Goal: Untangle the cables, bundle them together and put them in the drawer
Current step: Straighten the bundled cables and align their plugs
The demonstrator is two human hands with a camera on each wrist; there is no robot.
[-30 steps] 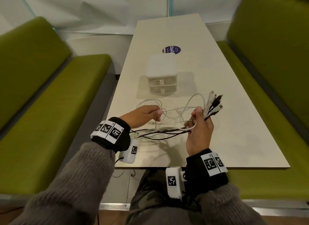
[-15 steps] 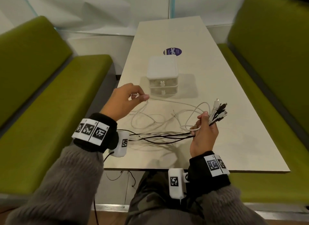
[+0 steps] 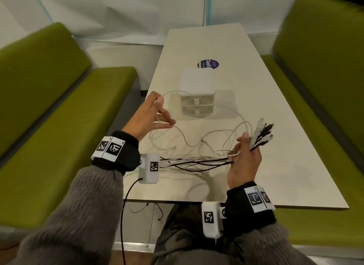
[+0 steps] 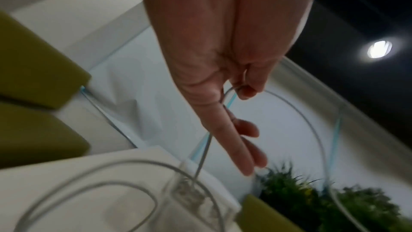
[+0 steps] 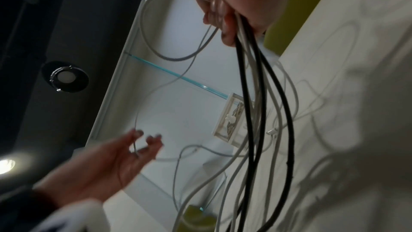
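My right hand (image 3: pixel 244 156) grips a bundle of black and white cables (image 3: pixel 197 161) near their plug ends (image 3: pixel 264 133), which fan out above the fist. The bundle's tails run left across the table toward my left wrist. My left hand (image 3: pixel 157 112) is raised left of the drawer unit (image 3: pixel 196 95) and pinches one white cable (image 3: pixel 185 141), whose loops trail back to the bundle. In the left wrist view the thumb and a finger of my left hand (image 4: pixel 231 94) hold that white cable (image 4: pixel 312 130). The right wrist view shows the cables (image 5: pixel 247 94) hanging from my right hand (image 5: pixel 225 15). Both drawers are shut.
The long cream table (image 3: pixel 295 166) carries a round purple sticker (image 3: pixel 207 64) behind the drawer unit. Green benches (image 3: pixel 59 136) flank the table on both sides. A thin black lead hangs below the table's near edge.
My left hand has risen up and to the left with the white cable, drawing its loops out from the bundle. The right hand has kept its grip and barely moved.
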